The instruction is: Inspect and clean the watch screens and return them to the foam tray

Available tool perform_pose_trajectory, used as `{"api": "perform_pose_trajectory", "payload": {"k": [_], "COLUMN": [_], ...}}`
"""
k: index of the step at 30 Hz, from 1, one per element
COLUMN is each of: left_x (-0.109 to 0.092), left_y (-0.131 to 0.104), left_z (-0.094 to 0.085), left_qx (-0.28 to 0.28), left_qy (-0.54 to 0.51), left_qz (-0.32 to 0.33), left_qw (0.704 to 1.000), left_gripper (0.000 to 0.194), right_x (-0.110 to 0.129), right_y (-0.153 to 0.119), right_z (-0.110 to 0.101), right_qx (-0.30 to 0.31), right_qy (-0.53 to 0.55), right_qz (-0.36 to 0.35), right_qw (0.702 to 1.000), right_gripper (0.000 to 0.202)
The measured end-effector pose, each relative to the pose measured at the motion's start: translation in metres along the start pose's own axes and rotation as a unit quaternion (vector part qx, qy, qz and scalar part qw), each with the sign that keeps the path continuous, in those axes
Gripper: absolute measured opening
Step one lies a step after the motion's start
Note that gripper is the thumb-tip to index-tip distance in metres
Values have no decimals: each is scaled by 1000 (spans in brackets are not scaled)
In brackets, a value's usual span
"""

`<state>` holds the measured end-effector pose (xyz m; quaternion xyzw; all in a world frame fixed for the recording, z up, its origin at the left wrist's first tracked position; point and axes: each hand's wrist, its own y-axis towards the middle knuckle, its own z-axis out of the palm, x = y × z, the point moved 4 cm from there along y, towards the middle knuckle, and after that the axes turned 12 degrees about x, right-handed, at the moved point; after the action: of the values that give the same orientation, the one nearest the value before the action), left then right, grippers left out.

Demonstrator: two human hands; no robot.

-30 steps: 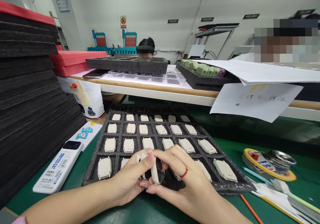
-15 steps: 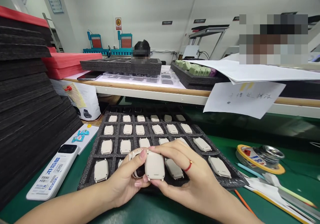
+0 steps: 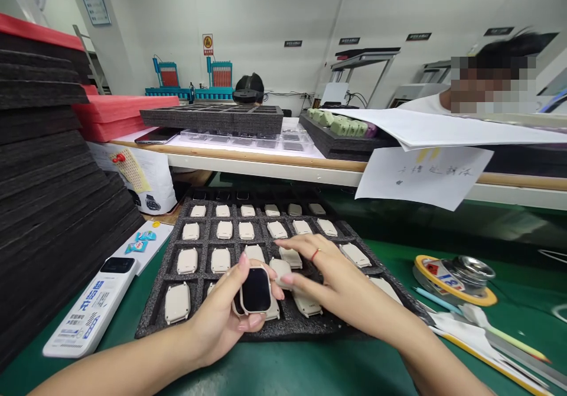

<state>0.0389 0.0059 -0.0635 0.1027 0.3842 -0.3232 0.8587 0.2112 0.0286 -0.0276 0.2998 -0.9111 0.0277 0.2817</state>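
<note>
My left hand [image 3: 221,310] is closed around a smartwatch case [image 3: 256,291], its black screen turned up toward me. Another rounded edge shows behind that case, mostly covered by my fingers. To the right, my right hand [image 3: 330,278], with a red band on one finger, pinches a second, pale watch case [image 3: 279,270] between thumb and fingers, plain back up. Both hands are over the near part of a black foam tray [image 3: 148,307]. Pale watch cases, such as the one at the near left [image 3: 177,303], lie back up in its compartments.
Stacked black foam trays [image 3: 57,166] rise at the left, beside a white box [image 3: 91,307]. At the right lie a tape roll [image 3: 456,281], pens and a tool. A shelf [image 3: 266,163] crosses behind, holding more trays and papers. A co-worker [image 3: 491,83] is beyond it.
The smartwatch in my left hand now shows its black screen. My right hand has moved away to the right and up with a pale case, over the tray.
</note>
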Motion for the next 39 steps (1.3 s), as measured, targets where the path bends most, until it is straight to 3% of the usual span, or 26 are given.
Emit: {"api": "perform_pose_trajectory", "payload": {"k": [3, 7, 10, 14, 21, 24, 26, 28, 31, 35, 39], "left_x": [3, 6, 8, 6, 4, 3, 3, 3, 5, 7, 7], "left_y": [1, 2, 3, 3, 2, 1, 1, 1, 1, 2, 1], "left_z": [1, -1, -2, 0, 1, 2, 3, 3, 1, -2, -2], "left_qx": [11, 2, 4, 23, 16, 18, 19, 18, 18, 13, 3], "left_qy": [-14, -31, -55, -54, -21, -20, -22, -22, -23, -49, -56], "left_qz": [-24, -32, -43, -38, -40, -37, -35, -36, -35, -29, -46], "left_qw": [1000, 999, 998, 998, 999, 999, 999, 999, 999, 998, 997], "left_gripper": [47, 48, 51, 47, 50, 49, 48, 48, 47, 43, 45], "right_x": [19, 48, 55, 51, 28, 24, 26, 32, 44, 56, 62], "right_y": [-7, -11, -9, -6, -10, -14, -18, -20, -20, -21, -21], "right_z": [-9, 1, 11, 13, -3, -10, -16, -19, -15, -5, 3], "right_qx": [-71, -65, -81, -132, -281, -331, -356, -347, -276, -208, -169], "right_qy": [51, 26, 33, 110, 344, 338, 276, 167, 22, -21, -24], "right_qz": [-85, -180, -178, -175, -104, -106, -120, -157, -227, -306, -316], "right_qw": [992, 981, 980, 969, 890, 875, 885, 909, 934, 929, 933], "right_gripper": [23, 30, 12, 8, 18, 4, 18, 25, 29, 33, 34]}}
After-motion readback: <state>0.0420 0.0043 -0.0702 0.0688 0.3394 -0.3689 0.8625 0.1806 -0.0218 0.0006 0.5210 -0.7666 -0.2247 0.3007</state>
